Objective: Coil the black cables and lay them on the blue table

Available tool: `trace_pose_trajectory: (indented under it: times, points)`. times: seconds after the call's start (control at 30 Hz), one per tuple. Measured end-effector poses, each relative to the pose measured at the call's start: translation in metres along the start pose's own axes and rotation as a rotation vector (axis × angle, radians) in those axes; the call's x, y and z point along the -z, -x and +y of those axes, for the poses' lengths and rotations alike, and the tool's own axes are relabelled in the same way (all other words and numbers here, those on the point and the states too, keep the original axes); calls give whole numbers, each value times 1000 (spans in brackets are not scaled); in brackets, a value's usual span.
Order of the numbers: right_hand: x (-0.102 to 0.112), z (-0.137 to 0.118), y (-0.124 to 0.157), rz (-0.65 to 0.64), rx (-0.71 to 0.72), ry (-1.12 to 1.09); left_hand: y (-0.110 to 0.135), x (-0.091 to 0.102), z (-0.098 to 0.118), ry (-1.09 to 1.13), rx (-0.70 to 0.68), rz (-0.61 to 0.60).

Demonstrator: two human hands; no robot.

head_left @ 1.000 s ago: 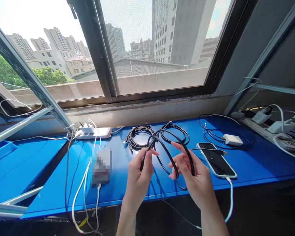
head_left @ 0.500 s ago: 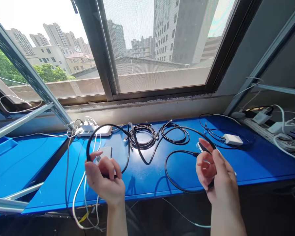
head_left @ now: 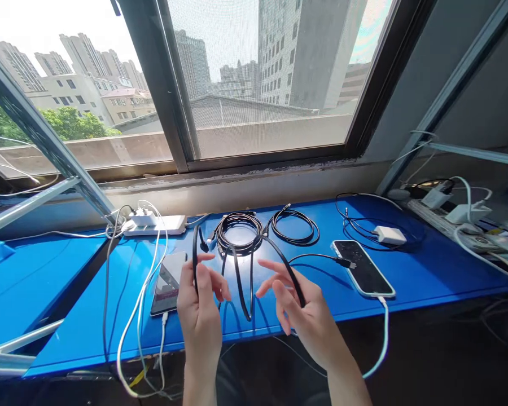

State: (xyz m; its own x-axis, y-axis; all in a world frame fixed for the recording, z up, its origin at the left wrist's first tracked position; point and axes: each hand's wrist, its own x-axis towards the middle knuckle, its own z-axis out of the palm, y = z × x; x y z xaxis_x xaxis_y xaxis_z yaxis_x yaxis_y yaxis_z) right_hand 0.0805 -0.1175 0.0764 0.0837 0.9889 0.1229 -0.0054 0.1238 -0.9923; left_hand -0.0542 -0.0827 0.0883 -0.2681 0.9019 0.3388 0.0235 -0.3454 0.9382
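A thick black cable (head_left: 284,259) runs between my two hands, with loops hanging in front of the table. In my left hand (head_left: 203,299), the cable lies between thumb and fingers. My right hand (head_left: 300,310) has the cable in the crook of the thumb, its index finger pointing inward. One plug (head_left: 346,263) of a black cable hovers over or rests on the phone (head_left: 366,270); I cannot tell which. Another black plug (head_left: 204,246) dangles beyond my left fingers. Behind the hands lie two coiled black cables (head_left: 239,254) (head_left: 298,241) on the blue tabletop (head_left: 322,310).
A dark tablet or phone (head_left: 165,287) with a white cable lies left of my left hand. A white power strip (head_left: 173,224) stands at the back. To the right are a white adapter (head_left: 390,235) and another strip with plugs. Metal posts (head_left: 88,194) flank the window.
My hands have come closer together, the right moving left and uncovering the phone. The cable between them has slackened into narrower loops, and the view has shifted slightly.
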Motion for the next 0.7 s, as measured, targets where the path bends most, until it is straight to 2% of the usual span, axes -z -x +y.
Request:
trace_pose_trajectory:
  times: [0.1,0.2,0.33,0.4,0.6,0.7]
  points:
    - [-2,1,0,-21,31,78,5,4,6,-165,10,4]
    - [1,-1,3,-9,122,83,7,14,12,-297,-9,-12]
    - [4,-4,9,64,226,143,8,23,17,-327,111,-49]
    - [2,-4,10,70,247,195,8,24,17,-323,130,-105]
    - [-9,-8,14,-170,217,209,15,24,11,-344,-5,-282]
    - [-12,-13,17,-154,185,315,23,23,10,-341,-35,-330]
